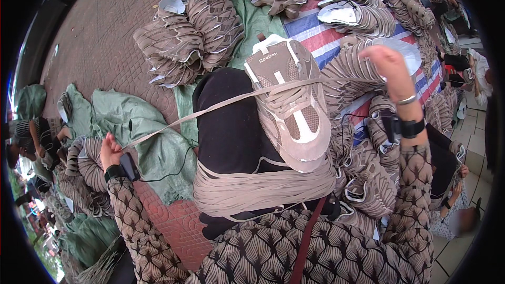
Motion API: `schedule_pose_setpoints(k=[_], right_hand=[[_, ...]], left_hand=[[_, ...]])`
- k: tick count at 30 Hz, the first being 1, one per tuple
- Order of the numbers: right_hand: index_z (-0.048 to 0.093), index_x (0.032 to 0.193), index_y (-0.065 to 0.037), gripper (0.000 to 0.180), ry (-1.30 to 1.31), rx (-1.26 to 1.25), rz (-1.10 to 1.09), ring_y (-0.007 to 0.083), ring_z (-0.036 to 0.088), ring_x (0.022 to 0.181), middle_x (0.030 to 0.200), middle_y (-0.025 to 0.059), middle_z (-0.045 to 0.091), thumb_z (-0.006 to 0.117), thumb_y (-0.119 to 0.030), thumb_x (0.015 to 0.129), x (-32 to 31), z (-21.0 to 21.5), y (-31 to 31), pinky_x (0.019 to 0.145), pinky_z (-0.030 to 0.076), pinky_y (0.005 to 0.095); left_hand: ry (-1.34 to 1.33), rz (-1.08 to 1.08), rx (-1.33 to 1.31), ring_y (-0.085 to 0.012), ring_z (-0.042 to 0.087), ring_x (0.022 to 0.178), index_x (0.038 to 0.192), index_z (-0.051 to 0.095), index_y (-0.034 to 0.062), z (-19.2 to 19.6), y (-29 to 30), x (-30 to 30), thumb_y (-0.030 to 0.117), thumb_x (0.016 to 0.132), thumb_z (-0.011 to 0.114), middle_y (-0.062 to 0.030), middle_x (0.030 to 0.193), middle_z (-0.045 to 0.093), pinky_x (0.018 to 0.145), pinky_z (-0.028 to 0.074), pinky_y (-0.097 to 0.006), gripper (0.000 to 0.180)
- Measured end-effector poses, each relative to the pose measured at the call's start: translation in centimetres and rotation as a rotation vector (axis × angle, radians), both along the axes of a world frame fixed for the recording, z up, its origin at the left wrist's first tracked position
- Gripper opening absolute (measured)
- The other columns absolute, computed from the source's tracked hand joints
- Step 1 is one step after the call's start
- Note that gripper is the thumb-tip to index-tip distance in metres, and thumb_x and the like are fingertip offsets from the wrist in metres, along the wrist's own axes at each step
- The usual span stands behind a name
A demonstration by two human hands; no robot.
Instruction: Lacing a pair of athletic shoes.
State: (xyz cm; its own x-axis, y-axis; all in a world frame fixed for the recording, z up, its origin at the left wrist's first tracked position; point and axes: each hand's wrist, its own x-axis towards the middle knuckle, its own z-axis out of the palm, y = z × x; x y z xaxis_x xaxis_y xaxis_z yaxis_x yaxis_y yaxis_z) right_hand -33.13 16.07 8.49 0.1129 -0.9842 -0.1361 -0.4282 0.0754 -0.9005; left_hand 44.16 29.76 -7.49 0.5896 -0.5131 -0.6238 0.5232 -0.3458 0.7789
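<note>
A beige and brown shoe upper (297, 113) with white trim lies across my black-clothed lap, its toe toward me. A flat beige shoelace (213, 108) is threaded through its eyelets, and its two ends stretch out to either side. On the left, my left hand (110, 151) is closed on one end, pulled out low. My right hand (388, 67), raised at the right, has curled fingers closed on the other end. A thick bundle of beige laces (263, 192) lies over my thighs, just below the toe.
Stacks of nested shoe uppers (171, 47) stand ahead on the brick paving (110, 37). More uppers (357, 13) rest on a striped sheet (310, 34). Green sacking (131, 113) spreads at the left. A person (457, 210) sits at the right; others are at the far left.
</note>
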Motion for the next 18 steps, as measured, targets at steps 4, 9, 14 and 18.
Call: schedule_pose_setpoints(k=[4, 9, 14, 18], right_hand=[[0.07, 0.085, -0.001, 0.019, 0.088, 0.019, 0.301, 0.0051, 0.054, 0.068, 0.081, -0.0001, 0.066, 0.059, -0.016, 0.088, 5.5, -0.6, 1.0, 0.062, 0.043, 0.0215], [0.067, 0.081, 0.0, 0.015, 0.122, 0.052, 0.433, 0.0075, 0.052, 0.063, 0.07, 0.0009, 0.062, 0.062, -0.013, 0.085, 8.0, 0.0, 0.5, 0.06, 0.042, 0.0228], [0.064, 0.076, 0.001, 0.015, 0.197, 0.023, 0.421, 0.0096, 0.053, 0.064, 0.069, 0.0028, 0.059, 0.062, -0.012, 0.083, 8.1, 0.1, 0.5, 0.059, 0.042, 0.0251], [0.058, 0.071, 0.0, 0.012, 0.411, -0.332, 0.472, 0.0219, 0.055, 0.065, 0.068, 0.0085, 0.054, 0.062, -0.009, 0.079, 8.9, 0.1, 1.0, 0.059, 0.043, 0.0315]], left_hand=[[-0.219, -0.414, -0.012, -0.0013, 0.027, 0.044, 0.126, 0.053, 0.0046, 8.2, -8.2, -21.2, 0.025, 0.098, 0.049, 0.0, 0.084, 0.065, 0.038, 0.02, -0.019, 0.035], [-0.456, -0.949, -0.217, 0.0024, 0.029, 0.046, 0.113, 0.061, 0.0042, 13.0, -11.0, -34.5, 0.027, 0.099, 0.048, -0.0005, 0.084, 0.068, 0.041, 0.022, -0.016, 0.03], [-0.435, -1.301, -0.432, -0.0025, 0.047, 0.053, 0.101, 0.061, 0.0007, 12.0, -11.0, -39.5, 0.02, 0.1, 0.044, 0.0015, 0.066, 0.058, 0.048, 0.037, -0.019, 0.026], [-0.529, -1.51, -0.277, -0.0054, 0.048, 0.044, 0.096, 0.059, 0.0012, 13.7, -9.1, -40.9, 0.017, 0.098, 0.047, 0.0003, 0.056, 0.049, 0.042, 0.038, -0.024, 0.02]])
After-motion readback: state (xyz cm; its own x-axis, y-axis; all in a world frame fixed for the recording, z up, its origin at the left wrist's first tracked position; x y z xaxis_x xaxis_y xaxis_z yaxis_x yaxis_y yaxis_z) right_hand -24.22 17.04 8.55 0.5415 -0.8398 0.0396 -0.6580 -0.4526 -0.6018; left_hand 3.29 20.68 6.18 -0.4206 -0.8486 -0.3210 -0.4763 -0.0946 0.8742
